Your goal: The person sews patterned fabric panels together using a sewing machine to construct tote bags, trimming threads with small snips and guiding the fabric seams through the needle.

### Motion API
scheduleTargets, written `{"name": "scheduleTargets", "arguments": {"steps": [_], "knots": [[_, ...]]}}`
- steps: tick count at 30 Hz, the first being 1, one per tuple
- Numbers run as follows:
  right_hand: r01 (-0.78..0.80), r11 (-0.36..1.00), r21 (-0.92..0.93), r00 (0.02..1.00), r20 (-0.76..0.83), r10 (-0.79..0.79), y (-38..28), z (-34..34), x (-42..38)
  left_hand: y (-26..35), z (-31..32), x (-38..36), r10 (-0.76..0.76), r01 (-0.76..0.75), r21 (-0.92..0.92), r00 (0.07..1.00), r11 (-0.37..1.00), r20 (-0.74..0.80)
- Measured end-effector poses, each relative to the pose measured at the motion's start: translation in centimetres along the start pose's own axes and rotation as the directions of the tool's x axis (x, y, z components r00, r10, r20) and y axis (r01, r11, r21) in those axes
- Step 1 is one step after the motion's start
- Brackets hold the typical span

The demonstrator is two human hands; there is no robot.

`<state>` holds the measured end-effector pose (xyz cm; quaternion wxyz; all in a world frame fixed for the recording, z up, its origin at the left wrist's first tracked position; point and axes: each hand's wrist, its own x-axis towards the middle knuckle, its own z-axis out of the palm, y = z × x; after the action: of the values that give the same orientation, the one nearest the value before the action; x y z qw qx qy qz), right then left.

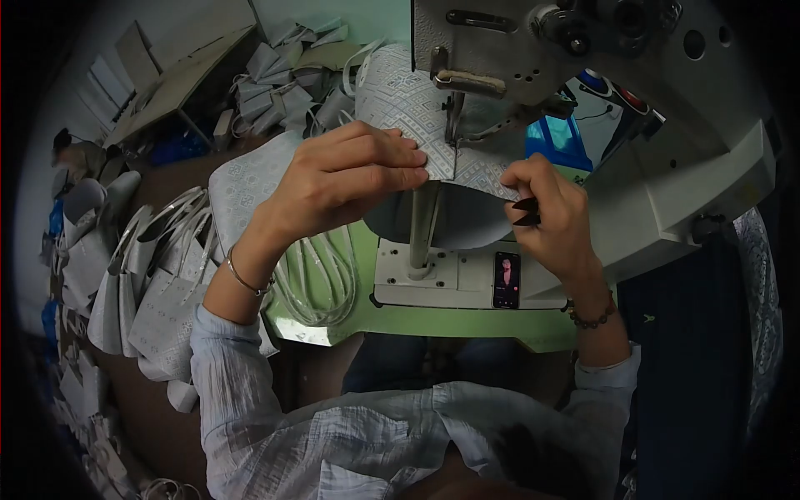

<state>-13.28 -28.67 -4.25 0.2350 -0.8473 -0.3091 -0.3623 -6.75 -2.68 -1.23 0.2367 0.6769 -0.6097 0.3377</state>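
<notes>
A patterned light grey-blue sheet (400, 92) curves around the post of a sewing machine (483, 42), with its seam edge below the needle. My left hand (342, 175) pinches the sheet's near edge just left of the needle, fingertips together on top. To the right of the needle, my right hand (546, 208) grips the sheet's right edge between thumb and curled fingers. The same hand holds small black snips (526, 212), whose dark blades point left. The sheet's underside hangs in a curve beneath both hands.
A phone (506, 280) lies on the machine base below my right hand. White straps (321, 283) loop over the green table (400, 321). Patterned pieces (171, 325) are heaped at left, more behind. A blue tray (557, 142) stands behind my right hand.
</notes>
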Motion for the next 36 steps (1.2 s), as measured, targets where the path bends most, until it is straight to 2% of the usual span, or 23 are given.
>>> {"name": "scheduleTargets", "arguments": {"steps": [11,14,16,19,26,36], "knots": [[-0.023,0.998,-0.060,1.000,0.005,0.024,1.9,0.3,0.7,-1.9,0.8,0.4,-0.032,0.031,0.030,0.999,0.999,0.013],[-0.044,0.998,-0.045,0.999,0.004,0.044,2.8,0.7,0.6,-2.3,1.0,0.4,-0.032,0.033,-0.018,0.999,0.999,0.015],[-0.028,0.996,-0.084,1.000,-0.004,0.028,3.1,0.8,0.7,-2.5,1.2,0.3,-0.083,0.083,-0.018,0.996,0.996,0.016],[-0.071,0.996,-0.061,0.997,0.019,0.072,3.3,0.9,0.7,-3.0,1.6,0.3,-0.079,0.078,-0.038,0.997,0.996,-0.026],[-0.102,0.994,-0.044,0.993,0.063,0.105,3.7,1.0,0.5,-3.5,2.0,0.2,-0.078,0.077,-0.057,0.997,0.995,-0.023],[-0.092,0.995,-0.026,0.994,0.049,0.093,3.4,1.3,0.1,-2.9,1.9,0.0,-0.159,0.159,-0.097,0.987,0.982,0.007]]}}
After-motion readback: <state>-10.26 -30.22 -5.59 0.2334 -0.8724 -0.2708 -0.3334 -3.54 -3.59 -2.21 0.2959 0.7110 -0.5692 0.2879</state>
